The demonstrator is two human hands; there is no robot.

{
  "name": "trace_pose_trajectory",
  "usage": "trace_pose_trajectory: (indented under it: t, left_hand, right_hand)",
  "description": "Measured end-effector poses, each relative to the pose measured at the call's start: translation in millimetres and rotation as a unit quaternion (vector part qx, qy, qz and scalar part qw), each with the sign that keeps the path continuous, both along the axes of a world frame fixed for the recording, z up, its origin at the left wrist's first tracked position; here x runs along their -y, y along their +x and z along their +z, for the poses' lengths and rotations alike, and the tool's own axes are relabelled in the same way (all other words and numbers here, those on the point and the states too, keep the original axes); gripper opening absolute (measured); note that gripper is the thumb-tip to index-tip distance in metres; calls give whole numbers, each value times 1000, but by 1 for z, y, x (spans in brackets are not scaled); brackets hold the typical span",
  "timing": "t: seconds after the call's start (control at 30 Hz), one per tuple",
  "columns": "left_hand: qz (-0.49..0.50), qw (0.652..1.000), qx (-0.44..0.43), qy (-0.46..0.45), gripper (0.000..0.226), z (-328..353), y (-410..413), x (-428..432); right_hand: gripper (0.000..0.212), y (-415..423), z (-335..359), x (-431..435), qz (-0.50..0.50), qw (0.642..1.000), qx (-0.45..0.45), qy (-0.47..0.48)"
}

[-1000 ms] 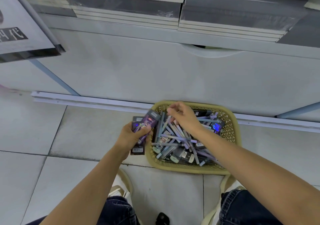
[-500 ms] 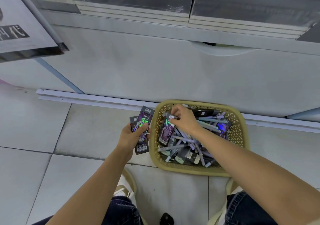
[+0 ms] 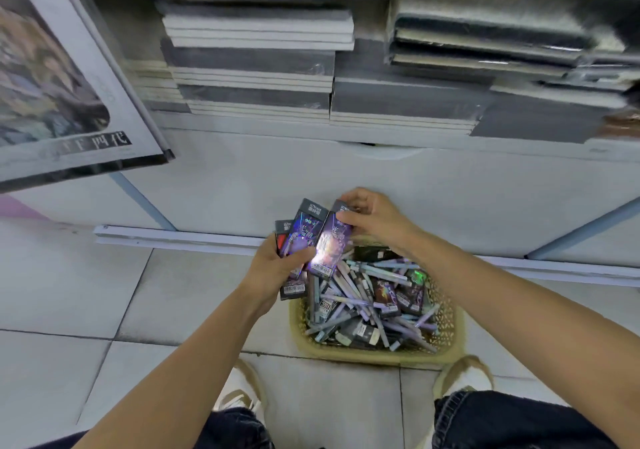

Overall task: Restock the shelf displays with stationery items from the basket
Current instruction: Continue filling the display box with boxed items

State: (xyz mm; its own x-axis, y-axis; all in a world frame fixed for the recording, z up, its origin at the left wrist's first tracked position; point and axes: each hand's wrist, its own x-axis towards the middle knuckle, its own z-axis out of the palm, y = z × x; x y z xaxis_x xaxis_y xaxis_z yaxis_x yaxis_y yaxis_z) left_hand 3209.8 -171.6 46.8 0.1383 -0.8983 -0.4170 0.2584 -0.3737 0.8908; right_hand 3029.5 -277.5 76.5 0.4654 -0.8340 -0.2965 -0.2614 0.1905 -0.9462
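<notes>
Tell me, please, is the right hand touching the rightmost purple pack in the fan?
Touching. The head view shows the right hand pinching the top end of the rightmost purple pack, while the left hand holds the fanned packs' lower ends.

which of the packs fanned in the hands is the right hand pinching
The rightmost pack, pinched at its top by the right hand. The other packs sit left of it, gripped only by the left hand.

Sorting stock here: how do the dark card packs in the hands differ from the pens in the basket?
The card packs are flat, dark, shiny rectangles with barcodes; the pens are thin pale sticks, purple and blue. The packs are fanned and held up by the left hand and right hand; the pens lie jumbled in the basket. More dark packs lie among the pens.
</notes>
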Motion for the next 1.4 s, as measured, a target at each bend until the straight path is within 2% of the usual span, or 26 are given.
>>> trace_pose_trajectory:
  t: [0.13, 0.33, 0.43, 0.53, 0.7, 0.8, 0.93, 1.03, 1.2, 1.4]
  left_hand:
    - [6, 996, 36, -81, 25, 61, -3, 3]
    - [47, 986, -2, -159, 7, 169, -5, 10]
    - [39, 971, 2, -235, 11, 226, -1, 15]
    - [26, 950, 24, -311, 26, 277, 6, 18]
    - [63, 934, 5, -351, 25, 329, 21, 31]
    - [85, 933, -15, -350, 21, 342, 26, 40]
    - [86, 936, -27, -340, 23, 348, 29, 50]
    - [75, 936, -34, -342, 24, 349, 27, 57]
    - [53, 940, -49, -335, 35, 351, 19, 71]
    - [36, 938, -56, -339, 39, 352, 9, 86]
  right_hand:
    - [30, -3, 71, -6, 10, 997, 5, -74]
    - [31, -11, 195, -14, 4, 977, 25, -210]
    - [22, -15, 257, -14, -22, 954, 61, -291]
    - [24, -23, 313, -9, -62, 923, 89, -370]
    - [26, -28, 378, 3, -125, 873, 94, -461]
    - [22, -22, 402, 10, -126, 852, 74, -503]
    - [23, -21, 420, 22, -120, 822, -17, -557]
    - [23, -30, 427, 36, -158, 794, -70, -583]
    - [25, -30, 426, 59, -141, 786, -158, -581]
    - [26, -13, 409, 82, -108, 772, -198, -595]
